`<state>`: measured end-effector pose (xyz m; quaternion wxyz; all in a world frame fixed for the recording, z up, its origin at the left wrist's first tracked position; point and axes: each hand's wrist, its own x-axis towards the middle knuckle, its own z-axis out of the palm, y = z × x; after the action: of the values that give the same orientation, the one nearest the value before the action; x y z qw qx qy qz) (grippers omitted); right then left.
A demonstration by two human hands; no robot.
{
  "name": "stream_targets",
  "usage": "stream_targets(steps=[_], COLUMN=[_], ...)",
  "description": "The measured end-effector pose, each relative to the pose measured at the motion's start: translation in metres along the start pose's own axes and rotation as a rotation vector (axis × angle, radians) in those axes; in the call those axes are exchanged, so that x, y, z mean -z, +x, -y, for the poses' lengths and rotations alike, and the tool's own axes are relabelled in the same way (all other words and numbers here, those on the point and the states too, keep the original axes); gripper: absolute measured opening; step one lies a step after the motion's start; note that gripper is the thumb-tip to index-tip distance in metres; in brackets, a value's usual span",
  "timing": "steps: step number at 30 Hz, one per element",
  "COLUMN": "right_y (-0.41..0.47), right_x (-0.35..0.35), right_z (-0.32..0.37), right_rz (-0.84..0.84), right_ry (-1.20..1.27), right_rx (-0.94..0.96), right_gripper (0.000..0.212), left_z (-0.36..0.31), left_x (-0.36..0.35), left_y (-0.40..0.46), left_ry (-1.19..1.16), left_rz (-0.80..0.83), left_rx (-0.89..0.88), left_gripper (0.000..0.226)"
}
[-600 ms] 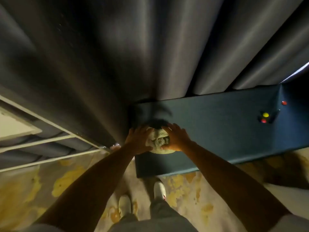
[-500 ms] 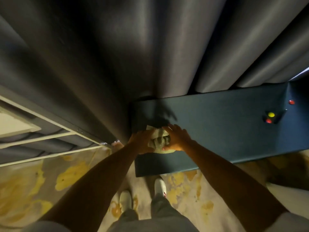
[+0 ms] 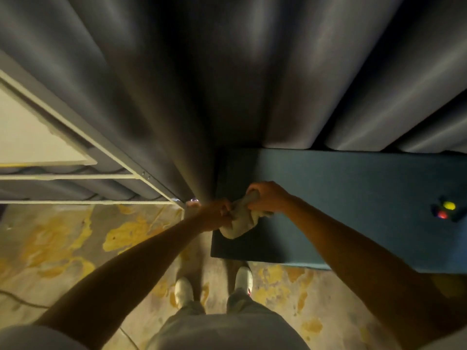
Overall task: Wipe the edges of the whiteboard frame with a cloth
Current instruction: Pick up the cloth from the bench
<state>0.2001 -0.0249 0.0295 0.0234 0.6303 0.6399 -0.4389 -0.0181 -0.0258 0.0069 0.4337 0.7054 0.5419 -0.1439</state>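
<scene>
Head cam, looking straight down. I see both hands gripping one bunched pale cloth (image 3: pixel 240 218) over the left end of a dark blue padded bench (image 3: pixel 353 198). Left hand (image 3: pixel 214 215) clenched on the cloth's left side, right hand (image 3: pixel 265 198) pinching its upper right part. Grey curtain (image 3: pixel 227 72) hangs behind. White frame (image 3: pixel 83 133) runs diagonally at left. Yellow and red small objects (image 3: pixel 446 209) sit on the bench far right, too small to identify. White shoes (image 3: pixel 183 290) on yellow-patterned floor (image 3: pixel 63 236).

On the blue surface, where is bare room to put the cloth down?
The blue surface is bare between the right hand and the yellow and red objects. Its left end is crowded: both hands, left hand included, grip the cloth there.
</scene>
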Motion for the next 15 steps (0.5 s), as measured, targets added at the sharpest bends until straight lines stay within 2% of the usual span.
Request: stream_targets(steps=[4,6,8,12,15], right_y=[0.001,0.004,0.005,-0.004,-0.015], right_x=[0.031,0.039,0.045,0.044,0.029], right_z=[0.057,0.096,0.136,0.224,0.284], right_rz=[0.006,-0.029,-0.086,-0.182,-0.225], right_ry=[0.006,0.012,0.018,0.126,0.267], right_rx=[0.161,0.234,0.315,0.465,0.574], right_gripper=[0.026,0.022,0.021,0.036,0.048], left_z=[0.001,0.005,0.015,0.058,0.100], left_x=[0.046,0.068,0.084,0.112,0.125], left_y=[-0.040,-0.066,-0.091,-0.149,-0.197], left_ry=[-0.357,-0.337,-0.276,-0.364,-0.422], left_rz=[-0.042,-0.132,-0.307,-0.646,-0.799], left_rx=[-0.053,-0.112,-0.090,-0.093,-0.100], left_gripper=[0.058,0.070,0.076,0.049,0.036])
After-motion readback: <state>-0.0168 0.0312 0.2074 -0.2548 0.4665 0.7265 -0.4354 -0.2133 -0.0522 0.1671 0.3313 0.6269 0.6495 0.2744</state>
